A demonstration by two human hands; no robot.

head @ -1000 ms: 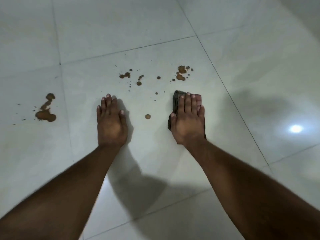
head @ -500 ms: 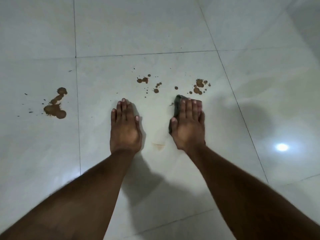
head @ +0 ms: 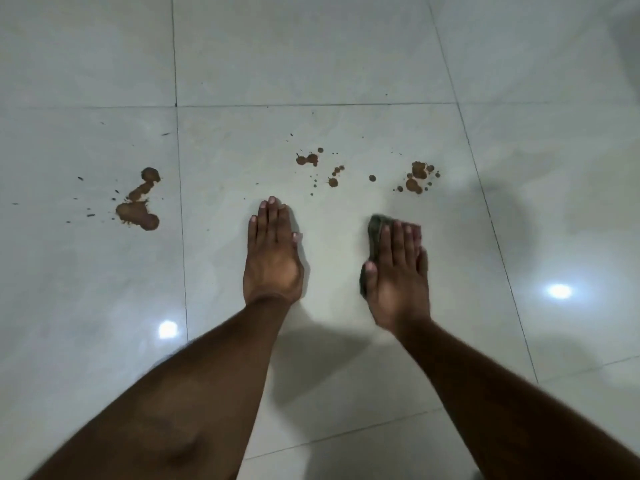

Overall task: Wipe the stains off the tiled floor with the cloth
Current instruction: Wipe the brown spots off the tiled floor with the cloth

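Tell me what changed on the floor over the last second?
The lone brown spot between the hands is gone: the right hand, pressing the cloth, swept over it, left a faint smear, then cleared that too. The left hand stayed flat on the floor. The big stain at left and the spatters ahead are untouched.

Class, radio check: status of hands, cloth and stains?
Left hand flat on floor. Right hand presses cloth. Stains unwiped ahead. Nothing blocking.
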